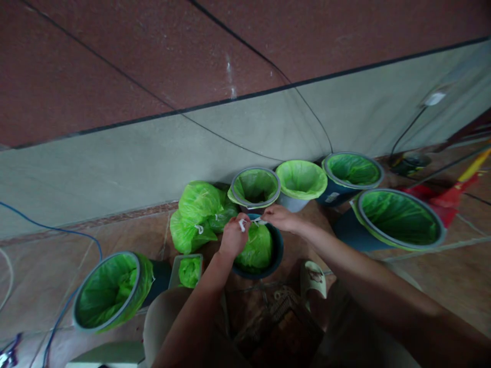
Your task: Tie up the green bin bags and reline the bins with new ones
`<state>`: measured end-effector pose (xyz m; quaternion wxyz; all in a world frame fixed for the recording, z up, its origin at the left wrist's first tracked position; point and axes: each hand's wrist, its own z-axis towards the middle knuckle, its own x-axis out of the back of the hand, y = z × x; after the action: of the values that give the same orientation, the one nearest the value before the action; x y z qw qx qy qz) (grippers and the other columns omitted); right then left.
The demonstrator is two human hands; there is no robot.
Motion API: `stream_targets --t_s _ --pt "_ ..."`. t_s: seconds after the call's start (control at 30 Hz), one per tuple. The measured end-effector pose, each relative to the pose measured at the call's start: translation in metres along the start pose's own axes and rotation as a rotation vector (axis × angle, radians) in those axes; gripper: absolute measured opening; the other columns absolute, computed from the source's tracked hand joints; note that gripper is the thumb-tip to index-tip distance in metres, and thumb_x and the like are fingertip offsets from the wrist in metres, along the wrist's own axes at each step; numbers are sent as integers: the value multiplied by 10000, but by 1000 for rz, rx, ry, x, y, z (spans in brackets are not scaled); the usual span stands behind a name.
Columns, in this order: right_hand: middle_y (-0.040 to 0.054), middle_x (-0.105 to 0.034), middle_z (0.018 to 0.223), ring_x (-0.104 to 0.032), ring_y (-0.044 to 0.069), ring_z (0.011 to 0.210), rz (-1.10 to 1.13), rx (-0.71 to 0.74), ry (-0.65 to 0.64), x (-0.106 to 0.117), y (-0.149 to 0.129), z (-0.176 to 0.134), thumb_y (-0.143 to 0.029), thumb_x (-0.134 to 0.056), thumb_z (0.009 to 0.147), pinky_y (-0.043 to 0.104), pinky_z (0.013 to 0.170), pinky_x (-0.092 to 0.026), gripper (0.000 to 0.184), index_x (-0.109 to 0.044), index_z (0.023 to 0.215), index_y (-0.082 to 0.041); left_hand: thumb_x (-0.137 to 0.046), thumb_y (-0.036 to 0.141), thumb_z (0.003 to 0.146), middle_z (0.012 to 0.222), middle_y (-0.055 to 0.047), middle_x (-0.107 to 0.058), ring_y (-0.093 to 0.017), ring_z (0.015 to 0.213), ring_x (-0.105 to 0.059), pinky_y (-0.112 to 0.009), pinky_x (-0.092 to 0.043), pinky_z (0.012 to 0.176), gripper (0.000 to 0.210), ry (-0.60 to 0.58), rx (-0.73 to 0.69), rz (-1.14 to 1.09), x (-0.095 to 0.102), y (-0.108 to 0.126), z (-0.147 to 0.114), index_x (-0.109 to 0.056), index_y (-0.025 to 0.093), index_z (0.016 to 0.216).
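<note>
A dark round bin (276,254) stands on the tiled floor in front of me with a full green bag (256,248) inside it. My left hand (232,236) and my right hand (281,217) are both above the bag's top. Each hand pinches an end of the white drawstring (251,222) that runs between them. The bag's mouth is gathered under the hands.
Tied green bags (199,212) lie left of the bin, by the wall. Lined bins stand around: one on its side (109,289), a small square one (188,271), three along the wall (255,186) (301,180) (352,171), a large one (399,217). Cables and a red dustpan (452,194) lie about.
</note>
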<state>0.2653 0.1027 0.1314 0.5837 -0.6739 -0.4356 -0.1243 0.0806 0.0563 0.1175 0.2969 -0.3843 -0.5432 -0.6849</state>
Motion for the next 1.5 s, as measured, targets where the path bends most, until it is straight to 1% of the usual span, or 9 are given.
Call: stream_targets --t_s 0.17,0.37,0.53,0.7,0.87,1.03,1.27,1.33,1.5 --pt "165 -714 1011 -661 264 938 -416 -74 -23 2 2 -1 -325 -487 900 308 742 -464 313 -727 924 -126 -433 160 920 833 -73 -706 -193 819 -671 -296 -467 832 207 -140 84 251 1 1 -3 -633 176 968" --pt "125 -735 886 -691 202 799 -338 -108 -63 2 1 -4 -340 -539 898 245 655 -470 271 -717 888 -135 -412 236 938 869 -157 -715 -269 886 -687 -348 -473 801 281 -159 262 330 3 -9 -4 -655 124 1024" --pt "26 -677 649 -585 95 497 -58 -74 -73 1 2 -7 -245 -577 853 185 486 -398 157 -681 797 -142 -572 350 860 599 -63 -645 -207 677 -669 -280 -475 681 284 -91 495 -350 4 -13 3 -643 160 662" --pt "-1 -629 644 -545 86 521 192 93 -72 -1 4 -6 -235 -595 792 178 465 -399 125 -682 776 -146 -683 472 758 646 -31 -661 -115 482 -584 -260 -475 557 343 -79 654 -1147 -4 -7 6 -606 153 660" --pt "-5 -599 668 -514 77 539 469 147 -101 3 -3 -7 -329 -639 755 187 489 -441 199 -667 783 -134 -733 546 679 573 14 -585 -96 484 -558 -245 -457 551 435 -44 642 -1306 -8 -3 4 -563 150 612" --pt "-2 -612 652 -502 72 538 575 224 -134 5 -13 -8 -415 -686 737 189 504 -425 291 -662 791 -130 -805 260 570 709 15 -643 -100 644 -579 -226 -447 648 275 -141 374 -1206 -11 0 3 -675 146 783" --pt "23 -639 928 -555 75 587 664 162 -65 -3 -14 -9 -445 -505 905 171 473 -423 424 -502 1253 -202 -586 322 812 610 16 -597 -110 552 -533 -237 -436 581 179 -137 163 -842 -8 8 1 -646 161 758" --pt "43 -633 997 -563 70 577 611 105 -123 -7 -10 -9 -445 -410 952 170 448 -418 373 -526 1202 -194 -561 308 830 591 22 -580 -115 554 -552 -237 -450 583 161 -109 155 -816 -5 8 1 -615 172 764" --pt "-6 -590 667 -557 94 548 248 139 -158 -9 -11 -9 -275 -498 911 184 495 -423 202 -641 899 -134 -596 317 796 628 10 -612 -133 559 -602 -266 -505 587 150 -62 216 -914 -8 4 3 -581 177 746"
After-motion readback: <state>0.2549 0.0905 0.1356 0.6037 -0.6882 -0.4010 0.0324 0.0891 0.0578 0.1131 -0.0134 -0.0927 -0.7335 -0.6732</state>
